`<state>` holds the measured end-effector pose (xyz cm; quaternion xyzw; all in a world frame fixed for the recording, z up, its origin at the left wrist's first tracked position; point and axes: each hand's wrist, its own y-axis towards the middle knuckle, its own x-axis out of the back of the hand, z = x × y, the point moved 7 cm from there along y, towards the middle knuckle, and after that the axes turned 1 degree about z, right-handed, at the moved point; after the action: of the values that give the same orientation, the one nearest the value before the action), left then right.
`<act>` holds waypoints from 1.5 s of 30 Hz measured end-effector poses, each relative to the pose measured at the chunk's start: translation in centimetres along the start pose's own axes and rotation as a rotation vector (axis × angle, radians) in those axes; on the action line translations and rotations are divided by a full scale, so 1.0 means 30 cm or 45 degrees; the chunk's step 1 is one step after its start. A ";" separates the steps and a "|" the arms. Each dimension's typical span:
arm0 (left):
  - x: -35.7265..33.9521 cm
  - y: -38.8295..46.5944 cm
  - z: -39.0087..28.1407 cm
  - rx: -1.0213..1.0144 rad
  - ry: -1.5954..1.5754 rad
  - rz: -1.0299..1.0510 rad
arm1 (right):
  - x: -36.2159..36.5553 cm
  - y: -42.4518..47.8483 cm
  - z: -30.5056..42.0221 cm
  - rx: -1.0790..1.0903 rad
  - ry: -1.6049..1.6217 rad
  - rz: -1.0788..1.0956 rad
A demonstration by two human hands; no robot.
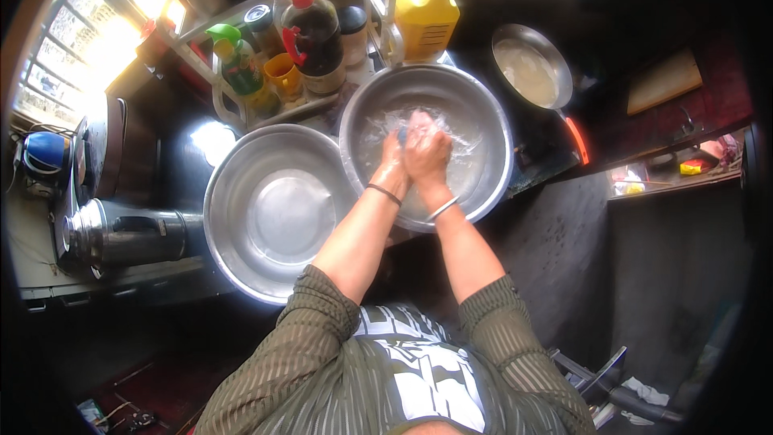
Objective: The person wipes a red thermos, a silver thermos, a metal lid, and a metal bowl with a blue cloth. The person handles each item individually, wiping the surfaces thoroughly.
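Over a large metal basin (498, 175) holding cloudy water (462, 148), my left hand (394, 154) and my right hand (429, 148) are pressed together. Ripples and splashes surround them. A small blue thing (403, 135) shows between the hands, at the fingers of the left one; motion blur and the right hand hide most of it, and its kind is unclear. The right hand's fingers are curled and partly blurred. Just to the left, a second metal basin (290, 214) overlaps the rim of the first in view and has a bare bottom.
A white rack (226, 93) behind the basins carries bottles, jars and an orange cup (284, 75). Nearby stands a yellow jug (426, 12). At right are a pan (531, 66) with an orange handle and a wooden board (664, 81). A metal flask (133, 229) lies at left.
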<state>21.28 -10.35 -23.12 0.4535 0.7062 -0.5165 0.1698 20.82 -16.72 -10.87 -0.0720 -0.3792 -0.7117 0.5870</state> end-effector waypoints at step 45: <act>-0.159 -0.264 0.026 0.323 1.172 0.558 | 0.057 0.076 -0.070 -0.672 1.502 0.963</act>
<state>17.16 -13.70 -15.49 0.7874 0.5284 -0.2977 -0.1102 23.05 -19.42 -10.39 0.0576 0.2326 -0.4490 0.8608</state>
